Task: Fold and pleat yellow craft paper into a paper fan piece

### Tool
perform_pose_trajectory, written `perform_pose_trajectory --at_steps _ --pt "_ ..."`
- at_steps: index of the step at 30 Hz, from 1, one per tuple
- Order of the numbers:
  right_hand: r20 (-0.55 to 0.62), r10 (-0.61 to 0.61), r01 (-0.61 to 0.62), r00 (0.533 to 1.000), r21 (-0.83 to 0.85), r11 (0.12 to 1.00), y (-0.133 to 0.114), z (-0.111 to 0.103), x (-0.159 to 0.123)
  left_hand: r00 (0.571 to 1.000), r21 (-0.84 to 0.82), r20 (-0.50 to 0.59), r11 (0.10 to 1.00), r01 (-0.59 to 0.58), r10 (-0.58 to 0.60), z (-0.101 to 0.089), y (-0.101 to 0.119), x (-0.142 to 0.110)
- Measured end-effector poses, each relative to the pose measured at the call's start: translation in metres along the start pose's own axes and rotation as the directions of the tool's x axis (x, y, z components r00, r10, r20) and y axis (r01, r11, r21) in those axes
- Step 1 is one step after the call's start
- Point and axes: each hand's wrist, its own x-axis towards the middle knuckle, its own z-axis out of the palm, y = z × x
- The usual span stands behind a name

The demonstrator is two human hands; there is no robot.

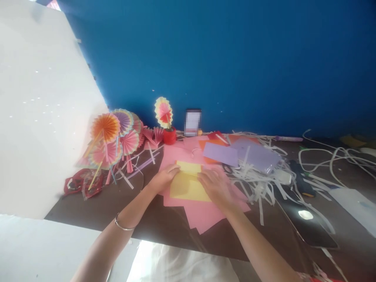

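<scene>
A yellow sheet of paper (190, 190) lies on several pink sheets (202, 219) in the middle of the table, with a narrow band along its far edge turned in a fold. My left hand (166, 177) grips the left end of that fold, fingers pressed together. At the fold's right end, my right hand (216, 190) holds the paper with its fingers close together; its thumb is partly hidden. Just behind, an orange sheet (202, 145) and a purple sheet (221, 154) rest on the pink pile.
Folded paper fans (105, 127) stand at the left. One fan (163, 111) rises from a red pot (169, 136) by the blue wall. White paper strips (255, 178), a dark phone (308, 219) and white cables (337, 156) crowd the right side.
</scene>
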Motion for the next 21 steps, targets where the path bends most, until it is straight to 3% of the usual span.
perform_pose_trajectory --at_steps 4,10,13,16,19,21 --pt "-0.131 0.065 -0.072 0.989 -0.054 0.996 0.003 0.005 -0.004 0.994 0.104 -0.092 0.993 -0.055 0.064 -0.003 0.003 0.001" --pt "-0.218 0.076 -0.086 0.973 -0.038 0.996 0.003 0.002 -0.008 0.99 0.161 -0.112 0.985 -0.062 0.08 -0.015 0.008 0.0" --pt "-0.199 0.068 -0.065 0.978 0.023 0.998 0.001 -0.006 -0.01 0.99 0.078 -0.134 0.996 -0.032 0.042 -0.026 0.01 0.0" --pt "-0.195 0.139 -0.099 0.971 0.202 0.974 0.001 -0.012 -0.007 0.982 -0.142 -0.156 0.986 0.089 -0.111 -0.036 0.01 0.003" --pt "-0.094 0.34 -0.249 0.936 0.508 0.825 0.005 -0.015 0.0 0.952 -0.369 -0.004 0.886 0.282 -0.305 -0.04 0.01 0.007" --pt "0.054 0.394 -0.338 0.917 0.629 0.7 0.009 -0.015 0.004 0.94 -0.417 0.129 0.843 0.339 -0.314 -0.037 0.008 0.009"
